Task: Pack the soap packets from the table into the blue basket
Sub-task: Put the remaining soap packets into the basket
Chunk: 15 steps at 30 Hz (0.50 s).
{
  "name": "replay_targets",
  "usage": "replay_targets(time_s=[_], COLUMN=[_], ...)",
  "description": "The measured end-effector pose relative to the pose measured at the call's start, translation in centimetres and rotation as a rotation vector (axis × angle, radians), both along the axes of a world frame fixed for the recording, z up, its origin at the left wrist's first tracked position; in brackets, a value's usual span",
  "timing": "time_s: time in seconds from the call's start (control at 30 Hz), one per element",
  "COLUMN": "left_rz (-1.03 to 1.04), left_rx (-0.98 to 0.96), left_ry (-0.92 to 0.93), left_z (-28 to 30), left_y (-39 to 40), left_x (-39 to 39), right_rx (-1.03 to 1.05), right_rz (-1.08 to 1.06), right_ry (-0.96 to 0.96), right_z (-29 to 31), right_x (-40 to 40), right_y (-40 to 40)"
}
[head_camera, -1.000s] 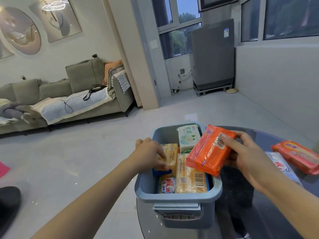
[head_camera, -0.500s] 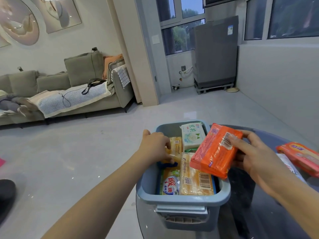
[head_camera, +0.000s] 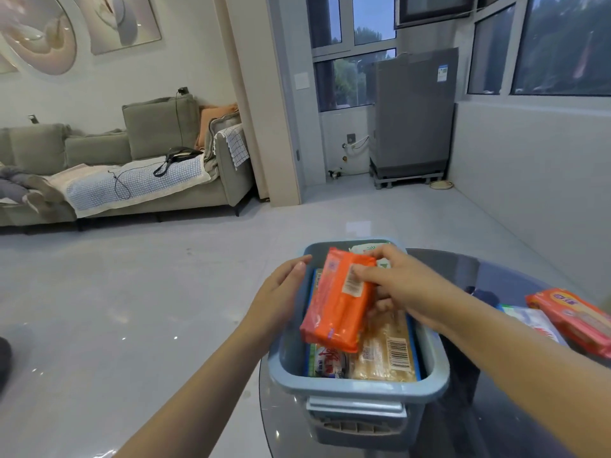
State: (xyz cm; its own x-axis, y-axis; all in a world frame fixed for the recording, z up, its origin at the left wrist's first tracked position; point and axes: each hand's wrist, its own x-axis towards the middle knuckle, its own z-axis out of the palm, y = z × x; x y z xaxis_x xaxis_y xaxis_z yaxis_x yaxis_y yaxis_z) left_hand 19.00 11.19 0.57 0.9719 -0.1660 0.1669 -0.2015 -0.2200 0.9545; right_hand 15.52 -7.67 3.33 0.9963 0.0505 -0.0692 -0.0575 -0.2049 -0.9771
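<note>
A grey sofa [head_camera: 139,173] is seen along the far left wall, across a pale tiled floor. In the foreground, the left hand [head_camera: 281,292] is laid flat against the outer left wall of the blue basket [head_camera: 357,391], fingers spread and relaxed, with nothing gripped; the fingertips reach the far left corner of the rim. The basket is placed at the near left edge of a dark glass table [head_camera: 496,424].

Just to the right, an orange soap packet [head_camera: 337,302] is held over the left half of the basket. Its long axis runs away from the viewer, from the near end low over the packed contents to the far end raised and leaning slightly right, so the packet is tilted. Its printed label faces up. It is pinched at its upper right side by the right hand [head_camera: 403,285], thumb on top and fingers curled beneath, the grip closed on it.

Beneath it, a yellow barcoded packet [head_camera: 386,352] and a red-and-white printed packet [head_camera: 327,361] are lain flat inside the basket. Farther right, on the table, a white packet [head_camera: 532,322] and another orange packet [head_camera: 572,319] are left lying side by side, near the right edge of the view.
</note>
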Motion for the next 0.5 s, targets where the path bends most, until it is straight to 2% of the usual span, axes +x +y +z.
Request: replay_targets(time_s=[0.1,0.27,0.4,0.5], left_rz=[-0.023,-0.065,-0.084,-0.120], left_rx=[-0.037,0.144,0.171,0.164], left_ry=[0.061,0.020,0.082,0.151], left_z=[-0.8,-1.3,-1.2,-1.2], left_y=[0.3,0.7,0.8,0.9], left_x=[-0.8,-0.9,-0.9,-0.9], right_rx=[-0.194,-0.546,-0.813,-0.990], right_rz=[0.102,0.346,0.470,0.481], right_ry=[0.020,0.037,0.057,-0.050], right_z=[0.4,1.5,1.9,0.5], right_x=[1.1,2.2,2.5,2.5], right_y=[2.5,3.8,3.0,3.0])
